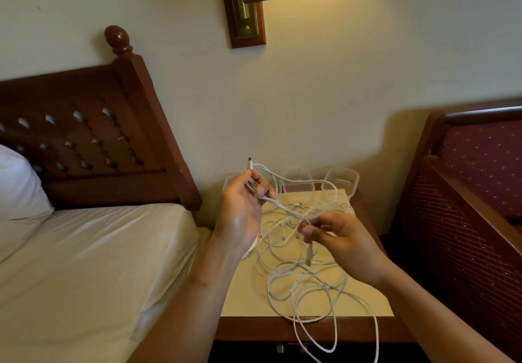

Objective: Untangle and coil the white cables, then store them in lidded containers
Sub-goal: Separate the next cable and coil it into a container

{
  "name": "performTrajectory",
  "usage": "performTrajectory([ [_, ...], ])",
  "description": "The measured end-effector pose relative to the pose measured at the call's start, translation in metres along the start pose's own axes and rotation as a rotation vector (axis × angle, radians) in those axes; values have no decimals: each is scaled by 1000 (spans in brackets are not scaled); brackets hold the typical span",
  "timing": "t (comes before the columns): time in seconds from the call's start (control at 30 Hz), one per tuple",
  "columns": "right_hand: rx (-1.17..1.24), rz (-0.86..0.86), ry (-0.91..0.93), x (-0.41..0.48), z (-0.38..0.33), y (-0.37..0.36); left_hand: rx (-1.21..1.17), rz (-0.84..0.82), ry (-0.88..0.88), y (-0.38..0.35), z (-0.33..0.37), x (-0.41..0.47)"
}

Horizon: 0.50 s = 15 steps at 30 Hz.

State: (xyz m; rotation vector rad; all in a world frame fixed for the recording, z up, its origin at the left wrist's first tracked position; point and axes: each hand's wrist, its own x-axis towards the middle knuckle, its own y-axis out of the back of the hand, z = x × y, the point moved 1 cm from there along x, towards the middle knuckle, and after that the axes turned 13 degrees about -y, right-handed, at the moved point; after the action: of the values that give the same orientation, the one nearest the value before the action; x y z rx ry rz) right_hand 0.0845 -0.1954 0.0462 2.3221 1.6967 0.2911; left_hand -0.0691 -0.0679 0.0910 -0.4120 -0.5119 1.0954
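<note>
A tangle of white cables (299, 275) lies in loose loops on the cream top of a nightstand (248, 300), with some loops hanging over its front edge. My left hand (243, 207) is raised above the table's left side and grips several strands, one plug end sticking up past my fingers. My right hand (336, 235) pinches a strand that runs across from the left hand, and a plug end dangles below its fingers. Clear plastic containers (343, 180) stand at the back of the nightstand against the wall.
A bed with a white sheet (93, 264) and a dark wooden headboard (93, 136) fills the left. A dark red upholstered chair (469, 193) stands to the right. A brass wall lamp (254, 1) hangs above.
</note>
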Motion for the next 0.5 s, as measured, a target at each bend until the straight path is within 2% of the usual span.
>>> performTrajectory([
  [0.07, 109, 50, -39, -2, -1, 0, 267, -1, -92, 2, -5, 1],
  [0.17, 218, -27, -116, -9, -9, -4, 722, -56, -205, 6, -14, 1],
  [0.27, 259, -50, -102, -15, -18, -6, 937, -136, -211, 14, -22, 3],
  [0.37, 325, -12, -86, -11, -24, -2, 847, -138, -147, 13, -25, 3],
  [0.5, 154, 0, -151, -2, -20, -5, 640, -31, -131, 5, -18, 5],
])
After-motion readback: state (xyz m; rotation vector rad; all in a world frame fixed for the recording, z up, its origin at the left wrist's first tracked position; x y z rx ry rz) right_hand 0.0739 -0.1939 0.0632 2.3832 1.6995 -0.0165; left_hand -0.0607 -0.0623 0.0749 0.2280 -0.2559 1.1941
